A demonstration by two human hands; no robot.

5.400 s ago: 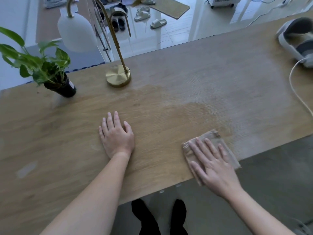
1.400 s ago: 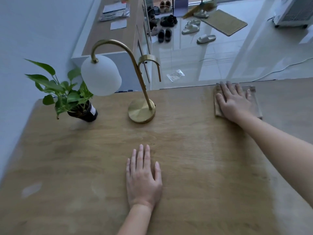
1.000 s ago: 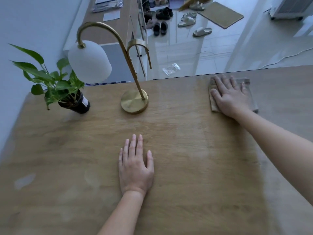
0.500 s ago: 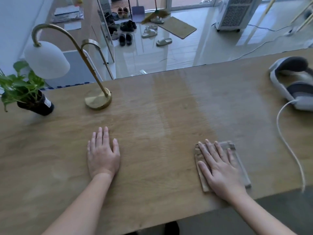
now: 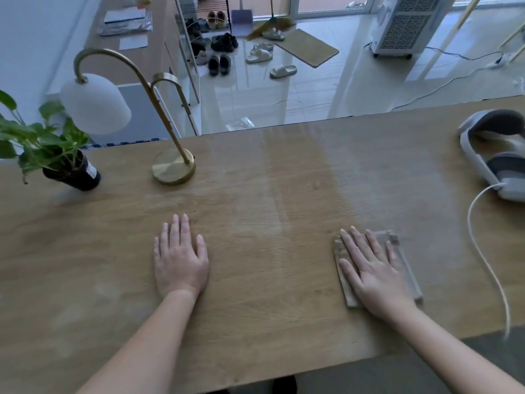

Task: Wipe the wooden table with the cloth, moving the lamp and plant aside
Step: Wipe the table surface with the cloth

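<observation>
The wooden table [image 5: 255, 177] fills the lower view, with damp streaks down its middle. My right hand [image 5: 372, 268] lies flat, fingers spread, pressing a folded beige cloth [image 5: 409, 268] onto the table near the front edge. My left hand [image 5: 180, 257] rests palm down on bare wood to the left, holding nothing. A brass lamp [image 5: 173, 169] with a curved neck and white shade [image 5: 95, 103] stands at the back left. Left of it sits a green plant [image 5: 45, 140] in a dark pot [image 5: 75, 176].
A white and grey headset [image 5: 494, 155] lies at the table's right end, its white cable [image 5: 483, 251] trailing to the front edge. Beyond the far edge are a tiled floor with shoes [image 5: 218, 64], a doormat [image 5: 309, 46], and a white appliance [image 5: 403, 24].
My right hand drew the cloth from the table's far edge back toward the front edge, then nudged slightly away again. The left hand, lamp and plant stayed put.
</observation>
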